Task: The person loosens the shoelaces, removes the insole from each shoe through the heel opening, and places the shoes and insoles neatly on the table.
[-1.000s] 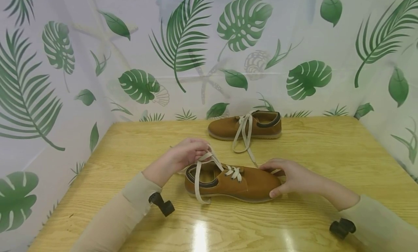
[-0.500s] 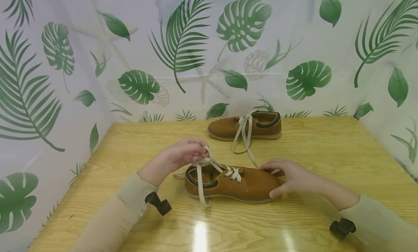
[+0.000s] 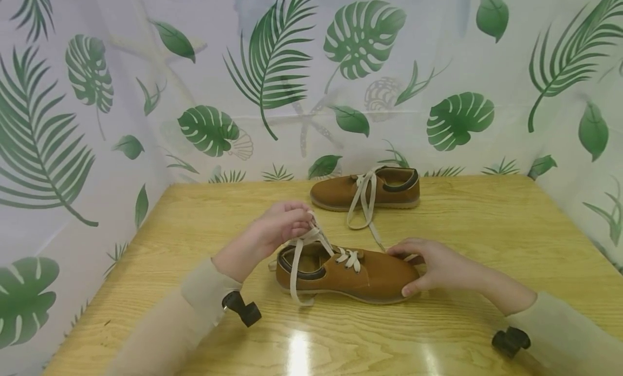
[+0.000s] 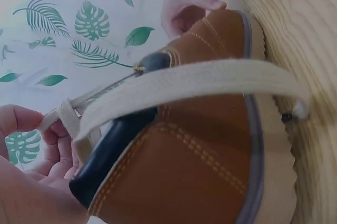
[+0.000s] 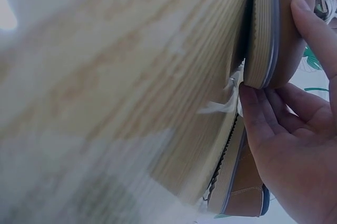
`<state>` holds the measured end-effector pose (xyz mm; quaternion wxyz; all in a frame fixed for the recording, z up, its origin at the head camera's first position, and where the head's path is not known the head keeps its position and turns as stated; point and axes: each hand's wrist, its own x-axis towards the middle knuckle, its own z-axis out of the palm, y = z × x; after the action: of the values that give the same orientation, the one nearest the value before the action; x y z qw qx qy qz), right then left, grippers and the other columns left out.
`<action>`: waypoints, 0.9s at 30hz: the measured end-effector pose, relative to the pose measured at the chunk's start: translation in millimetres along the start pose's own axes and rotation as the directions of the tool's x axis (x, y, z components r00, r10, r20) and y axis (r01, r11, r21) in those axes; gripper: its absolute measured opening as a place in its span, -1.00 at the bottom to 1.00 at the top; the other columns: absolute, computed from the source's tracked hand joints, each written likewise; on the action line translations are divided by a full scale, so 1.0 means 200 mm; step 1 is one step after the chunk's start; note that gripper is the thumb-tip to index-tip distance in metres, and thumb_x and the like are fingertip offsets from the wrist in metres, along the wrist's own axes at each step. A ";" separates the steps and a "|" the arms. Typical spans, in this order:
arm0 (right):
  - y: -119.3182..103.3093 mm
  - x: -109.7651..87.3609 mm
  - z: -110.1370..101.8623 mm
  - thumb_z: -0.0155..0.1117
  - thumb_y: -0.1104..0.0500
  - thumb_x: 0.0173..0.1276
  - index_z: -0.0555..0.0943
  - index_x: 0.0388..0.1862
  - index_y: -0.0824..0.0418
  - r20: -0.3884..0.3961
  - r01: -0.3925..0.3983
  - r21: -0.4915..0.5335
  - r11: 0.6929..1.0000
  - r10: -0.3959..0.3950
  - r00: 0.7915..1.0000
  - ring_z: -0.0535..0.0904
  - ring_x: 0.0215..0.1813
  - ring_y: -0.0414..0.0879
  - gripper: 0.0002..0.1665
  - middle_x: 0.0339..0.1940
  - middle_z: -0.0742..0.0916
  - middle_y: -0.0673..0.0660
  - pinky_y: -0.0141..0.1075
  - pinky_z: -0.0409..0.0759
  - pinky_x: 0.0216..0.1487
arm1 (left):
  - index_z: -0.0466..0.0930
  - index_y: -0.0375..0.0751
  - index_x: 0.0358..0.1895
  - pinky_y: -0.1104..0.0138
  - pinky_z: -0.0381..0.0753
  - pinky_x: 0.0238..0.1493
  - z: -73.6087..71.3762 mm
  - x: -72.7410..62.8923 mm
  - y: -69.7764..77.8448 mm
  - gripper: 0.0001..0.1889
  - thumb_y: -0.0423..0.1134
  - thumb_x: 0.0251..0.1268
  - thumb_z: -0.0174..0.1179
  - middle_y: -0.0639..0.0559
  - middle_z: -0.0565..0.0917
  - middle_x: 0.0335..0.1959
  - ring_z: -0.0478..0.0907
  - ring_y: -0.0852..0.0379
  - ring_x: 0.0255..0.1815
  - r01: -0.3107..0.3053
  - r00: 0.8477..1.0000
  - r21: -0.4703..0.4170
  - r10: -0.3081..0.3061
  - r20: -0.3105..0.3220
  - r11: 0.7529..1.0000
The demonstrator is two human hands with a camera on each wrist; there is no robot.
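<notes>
In the head view, the near shoe (image 3: 379,276) is standing upright on its sole on the wooden desk (image 3: 219,343), its toe pointing to the right. Its foot opening is lying exposed, a dark padded collar (image 3: 316,275) edging the rim and a tan inner lining showing within. The left hand (image 3: 277,230) is being held above this opening, its thumb and fingers pinching the cream lace (image 3: 294,273), which is crossing over itself just beside them. One strand is hanging down over the collar and the shoe's outer side, its tip reaching toward the desk. The right hand (image 3: 435,265) is grasping the toe, the thumb pressing on the near side and the other fingers curling round the far side. Behind, the far shoe (image 3: 336,192) is standing upright, toe pointing left, its opening also showing a tan lining. Its own lace, the rear lace (image 3: 367,177), is hanging in a loop over the side, one end trailing toward the near shoe. A leaf-printed cloth (image 3: 292,159) is forming the backdrop.
</notes>
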<state>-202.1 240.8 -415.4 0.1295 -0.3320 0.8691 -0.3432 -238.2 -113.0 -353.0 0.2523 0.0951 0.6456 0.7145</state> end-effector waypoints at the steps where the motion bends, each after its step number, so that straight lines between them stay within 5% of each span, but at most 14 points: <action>1: 0.00 0.00 0.00 0.72 -0.01 0.17 0.55 0.39 0.39 0.000 0.000 -0.002 1.000 0.000 1.000 0.64 0.27 0.20 -0.07 0.32 0.68 0.31 -0.09 0.73 0.27 | 0.60 -0.10 -0.36 0.53 0.64 -0.23 0.00 -0.01 0.00 -0.72 -0.46 0.52 -0.01 0.18 0.67 -0.44 0.61 0.33 -0.39 -0.003 1.000 -0.018 0.004 0.010 1.000; 8: -0.01 0.00 0.00 0.71 -0.03 0.19 0.55 0.40 0.38 0.006 -0.002 -0.030 1.000 0.002 1.000 0.64 0.28 0.21 -0.08 0.32 0.68 0.29 -0.05 0.71 0.29 | 0.61 -0.03 -0.39 0.49 0.54 -0.28 0.00 -0.04 0.00 -0.66 -0.41 0.58 -0.05 0.21 0.63 -0.48 0.54 0.32 -0.41 -0.011 0.998 -0.010 0.012 0.065 1.000; 19: -0.02 0.00 0.00 0.70 -0.04 0.20 0.55 0.40 0.36 0.007 0.007 -0.034 0.999 -0.006 1.000 0.63 0.29 0.22 -0.09 0.32 0.69 0.28 -0.03 0.71 0.29 | 0.66 -0.04 -0.36 0.45 0.72 -0.05 -0.08 -0.07 0.02 -0.61 -0.46 0.50 -0.13 0.18 0.71 -0.41 0.68 0.28 -0.30 -0.097 0.981 -0.095 0.111 0.161 0.991; 27: -0.02 -0.01 0.00 0.71 -0.03 0.19 0.55 0.40 0.38 0.008 0.006 -0.028 1.000 -0.006 1.000 0.64 0.27 0.19 -0.08 0.31 0.68 0.28 -0.06 0.72 0.28 | 0.74 -0.08 -0.33 0.43 0.75 0.05 -0.15 -0.10 0.06 -0.54 -0.53 0.56 -0.16 0.12 0.76 -0.36 0.73 0.25 -0.24 -0.096 0.988 -0.168 0.114 0.103 0.981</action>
<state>-200.0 240.2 -412.5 0.1273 -0.3377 0.8723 -0.3299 -238.4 -149.9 -341.8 0.2567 0.1481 0.5641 0.7707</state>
